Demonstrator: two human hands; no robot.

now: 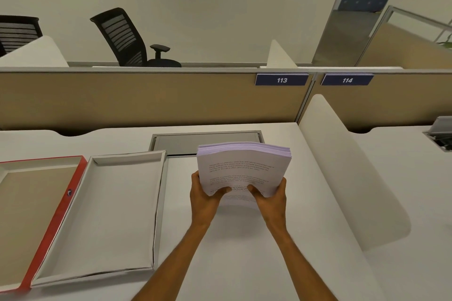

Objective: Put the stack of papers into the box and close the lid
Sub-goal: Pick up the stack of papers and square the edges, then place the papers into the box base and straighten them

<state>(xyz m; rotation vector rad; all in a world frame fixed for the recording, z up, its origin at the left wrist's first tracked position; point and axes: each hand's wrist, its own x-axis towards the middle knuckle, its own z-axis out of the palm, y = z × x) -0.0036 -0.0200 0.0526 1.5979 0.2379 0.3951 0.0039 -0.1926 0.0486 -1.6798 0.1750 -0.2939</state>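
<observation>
A thick stack of printed white papers [242, 166] is lifted off the desk, its far edge tilted up. My left hand [204, 197] grips its near left corner, thumb on top. My right hand [270, 199] grips the near right corner the same way. To the left of the hands an open white box [105, 212] lies flat on the desk, nothing inside. Its red-edged lid [49, 227] lies upside down right beside it, at the far left.
The white desk [232, 252] is bounded by a beige partition [146, 98] at the back and a white rounded divider [342, 178] on the right. A grey cable hatch [181, 143] sits behind the box. Black office chairs [127, 36] stand beyond the partition.
</observation>
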